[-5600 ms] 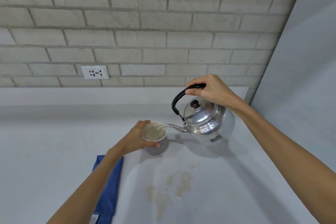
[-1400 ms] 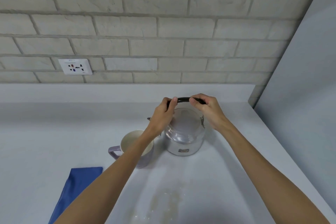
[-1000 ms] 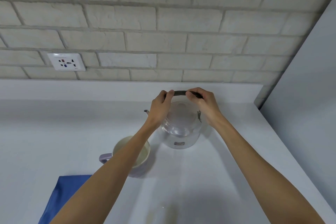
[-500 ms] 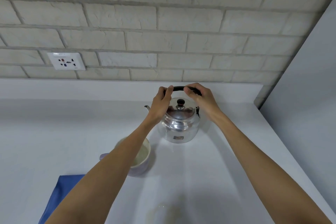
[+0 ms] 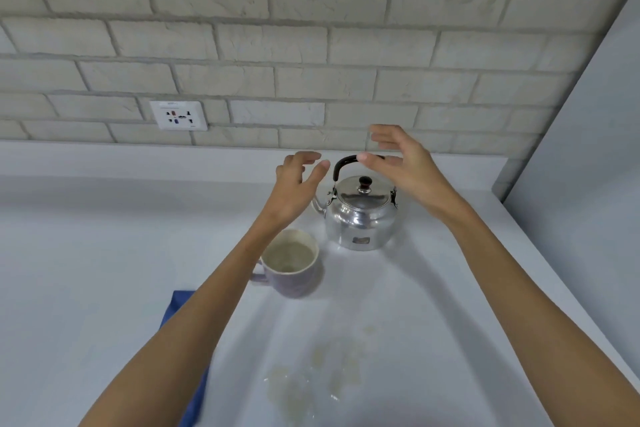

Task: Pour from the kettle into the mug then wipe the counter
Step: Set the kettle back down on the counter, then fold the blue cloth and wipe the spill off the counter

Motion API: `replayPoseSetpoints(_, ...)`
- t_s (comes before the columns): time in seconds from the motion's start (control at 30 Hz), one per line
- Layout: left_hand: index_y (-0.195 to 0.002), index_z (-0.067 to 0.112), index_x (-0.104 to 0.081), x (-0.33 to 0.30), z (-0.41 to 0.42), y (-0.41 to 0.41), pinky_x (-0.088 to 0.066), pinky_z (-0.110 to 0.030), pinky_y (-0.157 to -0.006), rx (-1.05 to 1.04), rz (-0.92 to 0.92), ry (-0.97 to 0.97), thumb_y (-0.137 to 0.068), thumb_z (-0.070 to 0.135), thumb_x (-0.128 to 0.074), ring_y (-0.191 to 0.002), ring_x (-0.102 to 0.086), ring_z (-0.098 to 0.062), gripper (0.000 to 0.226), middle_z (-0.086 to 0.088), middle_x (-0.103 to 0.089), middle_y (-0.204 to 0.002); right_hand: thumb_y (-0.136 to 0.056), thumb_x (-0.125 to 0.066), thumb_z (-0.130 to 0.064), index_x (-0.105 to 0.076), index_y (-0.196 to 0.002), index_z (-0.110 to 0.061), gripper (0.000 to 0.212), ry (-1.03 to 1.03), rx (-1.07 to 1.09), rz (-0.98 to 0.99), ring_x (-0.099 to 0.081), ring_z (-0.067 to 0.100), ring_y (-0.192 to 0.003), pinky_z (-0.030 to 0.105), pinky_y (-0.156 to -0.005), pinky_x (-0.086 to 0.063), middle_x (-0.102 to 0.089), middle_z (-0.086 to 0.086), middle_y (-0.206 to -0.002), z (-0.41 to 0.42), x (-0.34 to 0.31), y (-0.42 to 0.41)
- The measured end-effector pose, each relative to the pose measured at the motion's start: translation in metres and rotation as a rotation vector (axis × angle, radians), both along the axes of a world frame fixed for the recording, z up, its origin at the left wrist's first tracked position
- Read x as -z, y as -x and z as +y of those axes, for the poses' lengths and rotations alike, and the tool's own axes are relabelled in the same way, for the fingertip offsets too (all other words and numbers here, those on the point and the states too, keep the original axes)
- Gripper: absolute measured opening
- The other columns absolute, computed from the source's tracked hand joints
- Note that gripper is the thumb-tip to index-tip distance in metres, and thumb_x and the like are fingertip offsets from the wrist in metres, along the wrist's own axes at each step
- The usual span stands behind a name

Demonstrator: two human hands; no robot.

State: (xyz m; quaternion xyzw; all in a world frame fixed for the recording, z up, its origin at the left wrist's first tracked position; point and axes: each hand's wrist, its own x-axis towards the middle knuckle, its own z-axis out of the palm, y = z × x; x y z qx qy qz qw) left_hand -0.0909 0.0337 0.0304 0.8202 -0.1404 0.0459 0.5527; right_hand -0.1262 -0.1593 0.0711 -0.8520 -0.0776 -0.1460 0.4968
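Your steel kettle [image 5: 360,215] stands upright on the white counter [image 5: 104,253], close to the brick wall [image 5: 311,45], with its black handle [image 5: 343,165] raised over the lid and its spout pointing left. Your left hand [image 5: 294,191] hovers just left of the kettle, fingers spread and curled loosely, gripping nothing. Your right hand [image 5: 405,166] hangs above and to the right of the kettle, fingers splayed apart; its thumb tip sits in front of the handle, and you cannot tell from this angle whether it touches. Neither hand is closed on anything.

Your mug [image 5: 289,263] sits just in front and to the left of the kettle, apart from it, its handle turned left and pale liquid inside. In front of the kettle, nearer to you, a patch of spilled liquid [image 5: 318,378] spreads on the counter. Left of the spill and in front of the mug lies the blue cloth [image 5: 183,308], mostly hidden under your left forearm. A wall socket [image 5: 178,115] sits on the bricks, well left of the kettle.
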Motion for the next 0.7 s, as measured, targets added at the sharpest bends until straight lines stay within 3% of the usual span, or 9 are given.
replayPoseSetpoints(0.07,-0.119,0.021,-0.056,-0.004,0.018,0.022,-0.039,-0.02,-0.087,-0.015,-0.016,0.005,-0.091,0.038,-0.053,-0.115,-0.049,-0.016,0.033,0.0,-0.05,-0.128,-0.082,-0.071,-0.035,-0.053,-0.126,-0.024,0.049,-0.036,-0.041,0.0,-0.058,0.003,-0.109,0.017,-0.089,-0.044,-0.061,-0.005,-0.12,0.019,-0.008,0.023)
replayPoseSetpoints(0.2,-0.103,0.02,-0.064,-0.005,0.054,0.069,-0.041,-0.002,-0.068,-0.057,-0.044,-0.012,-0.089,0.025,-0.059,-0.087,-0.058,0.001,0.016,0.007,-0.063,-0.11,-0.083,-0.071,-0.027,-0.062,-0.11,-0.019,0.03,-0.099,-0.112,0.032,-0.066,0.015,-0.093,0.026,-0.084,-0.05,-0.068,-0.001,-0.1,0.06,-0.008,0.065)
replayPoseSetpoints(0.33,-0.093,0.015,-0.068,0.008,0.089,0.111,-0.04,0.0,-0.061,-0.125,-0.026,-0.019,-0.087,0.013,-0.059,-0.072,-0.058,0.011,0.011,0.015,-0.067,-0.09,-0.086,-0.067,-0.015,-0.064,-0.093,-0.01,0.009,-0.106,-0.172,0.081,-0.062,0.013,-0.069,0.018,-0.066,-0.048,-0.066,-0.001,-0.078,0.102,0.009,0.097)
replayPoseSetpoints(0.47,-0.09,0.014,-0.069,0.03,0.12,0.14,-0.041,-0.003,-0.061,-0.204,0.038,-0.045,-0.087,0.01,-0.059,-0.069,-0.059,0.008,0.011,0.017,-0.066,-0.083,-0.087,-0.064,-0.008,-0.064,-0.087,-0.009,0.001,-0.108,-0.177,0.184,-0.057,0.012,-0.066,0.017,-0.066,-0.047,-0.064,-0.001,-0.076,0.141,0.038,0.114)
replayPoseSetpoints(0.6,-0.093,0.013,-0.068,0.057,0.145,0.162,-0.041,0.0,-0.065,-0.257,0.118,-0.079,-0.088,0.008,-0.057,-0.08,-0.061,-0.004,0.013,0.005,-0.068,-0.094,-0.088,-0.058,-0.003,-0.061,-0.09,0.001,0.006,-0.095,-0.212,0.292,-0.053,0.009,-0.061,0.006,-0.055,-0.041,-0.06,0.002,-0.074,0.175,0.071,0.122)
replayPoseSetpoints(0.7,-0.093,0.011,-0.066,0.076,0.161,0.172,-0.043,-0.007,-0.069,-0.3,0.192,-0.115,-0.087,0.006,-0.056,-0.089,-0.061,-0.015,0.013,-0.003,-0.068,-0.101,-0.088,-0.056,-0.003,-0.061,-0.088,-0.006,0.006,-0.059,-0.228,0.339,-0.054,0.012,-0.068,0.016,-0.065,-0.046,-0.062,0.005,-0.082,0.193,0.095,0.117)
